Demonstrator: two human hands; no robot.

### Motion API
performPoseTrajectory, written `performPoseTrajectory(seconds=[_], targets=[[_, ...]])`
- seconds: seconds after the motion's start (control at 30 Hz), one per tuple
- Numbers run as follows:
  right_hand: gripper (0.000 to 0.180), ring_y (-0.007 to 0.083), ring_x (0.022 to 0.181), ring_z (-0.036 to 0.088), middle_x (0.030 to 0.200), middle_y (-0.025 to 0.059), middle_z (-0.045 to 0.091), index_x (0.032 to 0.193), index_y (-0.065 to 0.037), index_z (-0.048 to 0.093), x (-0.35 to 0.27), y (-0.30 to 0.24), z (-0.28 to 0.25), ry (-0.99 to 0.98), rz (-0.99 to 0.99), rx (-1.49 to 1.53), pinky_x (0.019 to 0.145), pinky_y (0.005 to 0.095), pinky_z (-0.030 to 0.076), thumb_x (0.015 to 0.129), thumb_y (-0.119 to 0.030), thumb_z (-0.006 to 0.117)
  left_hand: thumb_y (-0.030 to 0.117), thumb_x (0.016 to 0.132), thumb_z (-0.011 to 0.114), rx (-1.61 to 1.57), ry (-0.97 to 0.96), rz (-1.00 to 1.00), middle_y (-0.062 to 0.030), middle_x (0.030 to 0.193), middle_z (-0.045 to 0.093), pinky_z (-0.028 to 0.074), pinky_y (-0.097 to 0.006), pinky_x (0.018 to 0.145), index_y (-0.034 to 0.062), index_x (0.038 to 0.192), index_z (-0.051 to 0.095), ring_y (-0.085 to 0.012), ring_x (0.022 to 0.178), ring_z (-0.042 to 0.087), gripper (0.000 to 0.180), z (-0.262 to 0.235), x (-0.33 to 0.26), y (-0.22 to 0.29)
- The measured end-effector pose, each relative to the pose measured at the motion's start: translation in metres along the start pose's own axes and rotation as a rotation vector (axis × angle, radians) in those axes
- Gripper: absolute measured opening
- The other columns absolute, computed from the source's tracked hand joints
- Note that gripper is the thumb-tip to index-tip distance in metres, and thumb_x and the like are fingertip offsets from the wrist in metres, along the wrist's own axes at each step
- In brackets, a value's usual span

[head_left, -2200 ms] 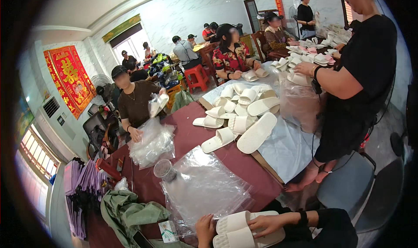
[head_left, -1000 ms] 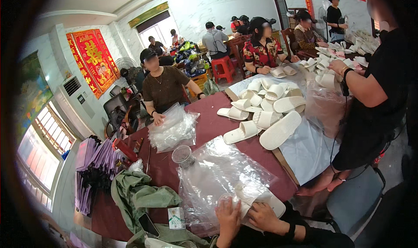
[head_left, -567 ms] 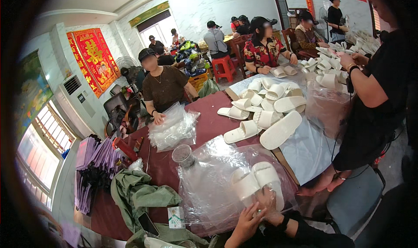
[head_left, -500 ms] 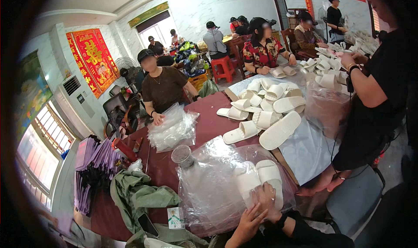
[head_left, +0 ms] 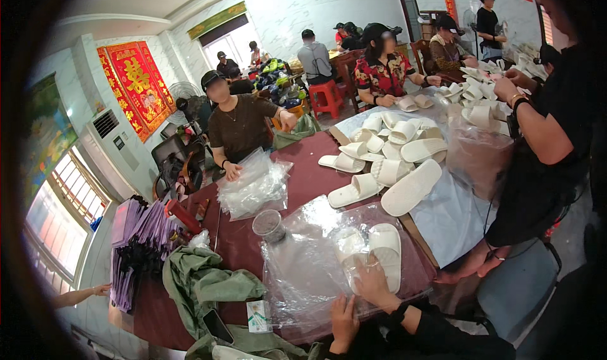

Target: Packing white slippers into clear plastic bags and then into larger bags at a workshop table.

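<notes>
A pair of white slippers lies side by side at the near part of the table. The left slipper [head_left: 348,241] shows through clear plastic, and the right slipper [head_left: 385,246] sits beside it. My right hand [head_left: 374,281] rests with stretched fingers on the heel part of the pair. At the near edge of the clear plastic bag [head_left: 303,284] my left hand [head_left: 344,319] has its fingers closed on the film. More clear bags spread flat to the left, with a round clear tub [head_left: 269,226] standing on their far edge.
A pile of white slippers [head_left: 404,132] covers the pale sheet beyond. Across the table a person [head_left: 243,123] has a hand on stacked clear bags [head_left: 256,186]. Green cloth [head_left: 202,284], a phone [head_left: 217,326], a small box [head_left: 259,316] and purple bundles [head_left: 136,240] lie left. Another person [head_left: 556,132] stands right.
My hands have moved apart: the left went down and left to the bag's edge, the right slid left. The person opposite has raised one hand. An arm has appeared at far left.
</notes>
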State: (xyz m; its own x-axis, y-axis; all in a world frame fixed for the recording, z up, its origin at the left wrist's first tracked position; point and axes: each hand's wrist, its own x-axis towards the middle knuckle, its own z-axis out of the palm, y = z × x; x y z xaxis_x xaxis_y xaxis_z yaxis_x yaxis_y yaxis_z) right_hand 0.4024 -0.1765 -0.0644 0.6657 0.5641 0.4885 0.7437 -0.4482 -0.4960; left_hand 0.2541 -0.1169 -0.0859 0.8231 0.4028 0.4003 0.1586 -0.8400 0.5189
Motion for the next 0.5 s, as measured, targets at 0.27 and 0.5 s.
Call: performPoseTrajectory(seconds=[0.27, 0.5], targets=[[0.053, 0.0396, 0.120, 0.043, 0.131, 0.0251, 0.044, 0.121, -0.017, 0.058, -0.029, 0.015, -0.029, -0.206, -0.265, -0.145, 0.098, 0.0548, 0.032, 0.072, -0.035, 0.068, 0.010, 0.093, 0.044, -0.392, 0.287, -0.151, -0.0218, 0.107, 0.063, 0.046, -0.038, 0.091, -0.0052, 0.117, 0.056, -0.0302, 0.099, 0.063, 0.031, 0.010, -0.018, -0.019], [0.041, 0.0321, 0.115, 0.050, 0.125, 0.0191, 0.053, 0.114, -0.016, 0.062, -0.023, -0.008, -0.008, -0.097, -0.205, -0.115, 0.101, 0.0536, 0.029, 0.075, -0.028, 0.065, 0.016, 0.094, 0.041, -0.415, 0.296, -0.188, -0.0161, 0.088, 0.068, 0.052, -0.035, 0.075, -0.0026, 0.101, 0.065, -0.0280, 0.081, 0.067, 0.031, 0.002, -0.018, -0.014]])
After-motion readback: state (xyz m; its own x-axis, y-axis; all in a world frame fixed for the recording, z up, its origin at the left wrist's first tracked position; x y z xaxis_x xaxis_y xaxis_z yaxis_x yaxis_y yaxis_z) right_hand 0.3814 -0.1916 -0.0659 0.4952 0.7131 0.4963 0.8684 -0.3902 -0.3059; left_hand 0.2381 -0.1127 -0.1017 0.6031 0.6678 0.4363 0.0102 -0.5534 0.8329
